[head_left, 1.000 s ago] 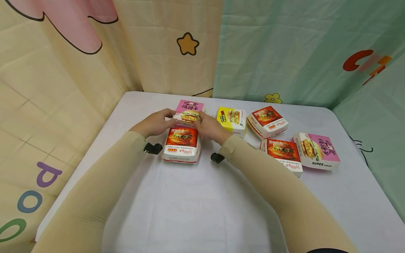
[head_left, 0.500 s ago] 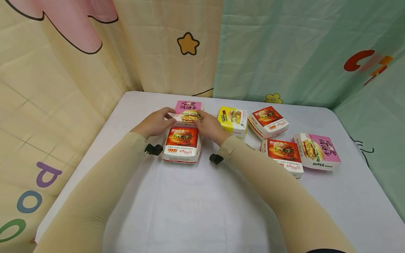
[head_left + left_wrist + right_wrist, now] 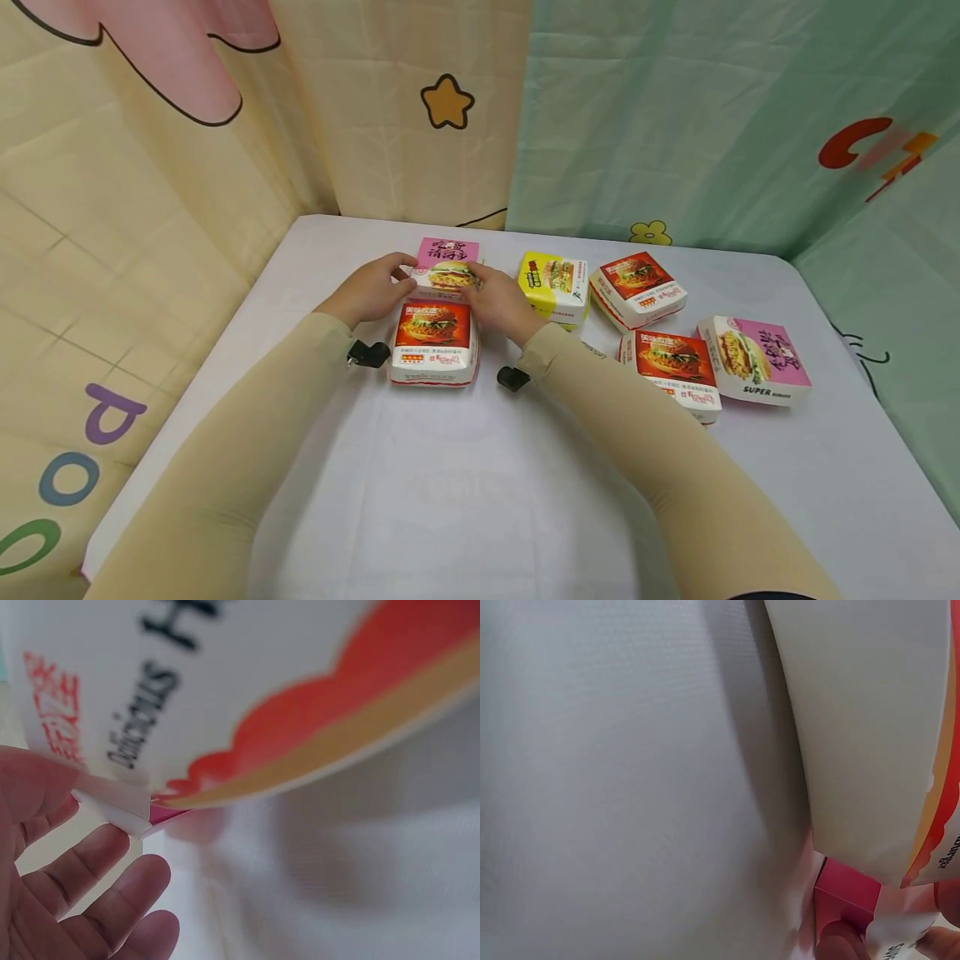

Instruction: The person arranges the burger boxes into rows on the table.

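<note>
A pink-topped burger box lies near the far left of the table between my two hands. My left hand grips its left side, thumb toward me; in the left wrist view the lower fingers are spread apart. My right hand holds the box's right side; only fingertips and a bit of the pink box show in the right wrist view. Directly in front, a red-topped burger box sits with its far edge against or very near the pink one. It fills much of the left wrist view.
To the right stand a yellow-and-white burger box, two red-topped boxes and another pink burger box. My right sleeve partly covers the nearer red one. Curtains rise behind the white table.
The pink box has straightened and settled slightly lower behind the red box, with both hands still on it. Over the last half second hardly anything differs beyond a slight shift of the view.
</note>
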### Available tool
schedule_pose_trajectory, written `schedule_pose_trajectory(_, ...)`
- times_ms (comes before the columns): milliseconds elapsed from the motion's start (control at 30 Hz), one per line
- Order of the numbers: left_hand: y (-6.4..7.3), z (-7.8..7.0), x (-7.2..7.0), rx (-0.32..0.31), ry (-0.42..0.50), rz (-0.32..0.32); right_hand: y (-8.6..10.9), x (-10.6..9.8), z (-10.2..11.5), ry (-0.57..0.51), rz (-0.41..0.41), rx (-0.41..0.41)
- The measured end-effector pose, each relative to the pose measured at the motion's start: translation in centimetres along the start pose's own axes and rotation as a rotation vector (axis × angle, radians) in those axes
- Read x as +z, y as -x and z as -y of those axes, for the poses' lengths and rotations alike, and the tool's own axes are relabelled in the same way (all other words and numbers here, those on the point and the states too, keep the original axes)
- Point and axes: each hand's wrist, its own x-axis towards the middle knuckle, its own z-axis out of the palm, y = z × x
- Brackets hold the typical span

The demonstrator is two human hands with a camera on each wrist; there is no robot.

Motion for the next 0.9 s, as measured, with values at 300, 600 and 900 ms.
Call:
schedule_pose_trajectory(300,0.1,-0.2,0.0,-0.007,-0.014,-0.011,0.1,0.1,0.1,0.026,-0.021,-0.009)
schedule_pose_trajectory(600,0.6,0.0,-0.5,-0.002,-0.042,-0.014,1.1,-0.5,0.5,0.053,-0.001,0.009)
schedule_pose_trajectory(900,1.6,-1.2,-1.4,0.058,-0.022,-0.071,3.8,-1.9,1.3,0.121,-0.047,-0.073)
